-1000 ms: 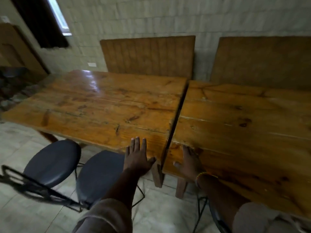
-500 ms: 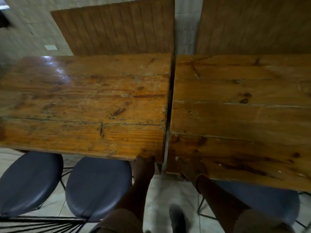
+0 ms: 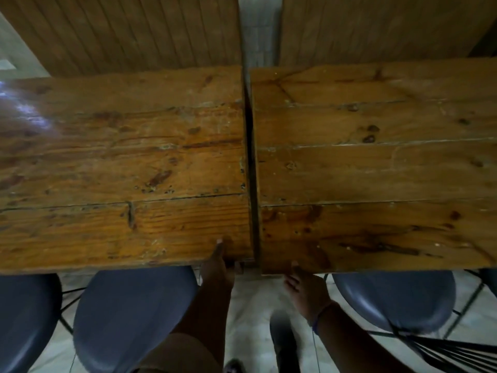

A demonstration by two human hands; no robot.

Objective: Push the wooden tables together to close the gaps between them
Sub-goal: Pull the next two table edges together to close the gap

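Observation:
Two wooden plank tables stand side by side: the left table (image 3: pixel 121 170) and the right table (image 3: pixel 376 170). A narrow dark gap (image 3: pixel 251 170) runs between them from front to back. My left hand (image 3: pixel 218 265) grips the left table's front edge near its right corner, thumb on top and fingers hidden underneath. My right hand (image 3: pixel 305 288) holds the front edge of the right table near its left corner, fingers curled under the board.
Dark blue round stools (image 3: pixel 134 313) sit tucked under the front edges, one more at the far left (image 3: pixel 24 319) and one at the right (image 3: pixel 395 297). Wooden bench backs (image 3: pixel 139 30) stand against the wall behind. My shoe (image 3: pixel 282 340) is on the tiled floor.
My head has tilted down and moved in over the tables. Both hands went from lying flat on the tabletops to gripping the front edges. The gap looks narrower at the front.

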